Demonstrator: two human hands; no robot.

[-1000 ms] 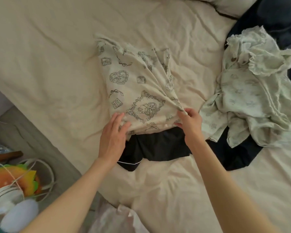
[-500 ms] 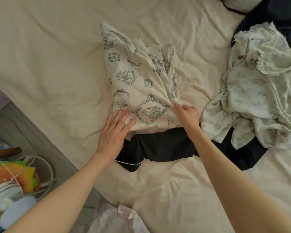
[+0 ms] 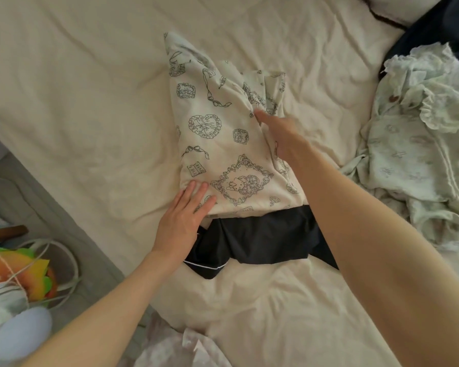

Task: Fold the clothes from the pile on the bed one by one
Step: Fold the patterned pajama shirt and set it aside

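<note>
The printed garment (image 3: pixel 223 144) lies mid-bed (image 3: pixel 77 102), its near hem over a dark garment (image 3: pixel 257 239). Your left hand (image 3: pixel 182 221) presses flat on its near corner; farther up, your right hand (image 3: pixel 278 133), fingers extended, smooths its right side.

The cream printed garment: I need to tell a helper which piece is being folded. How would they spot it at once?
On the beige bed sheet, look mid-bed, where both hands meet. The cream printed garment lies there, its near edge over a black garment, left hand flat on it. Dark line drawings of hearts, bows and frames distinguish it from the crumpled pale green pile on the right.
</note>
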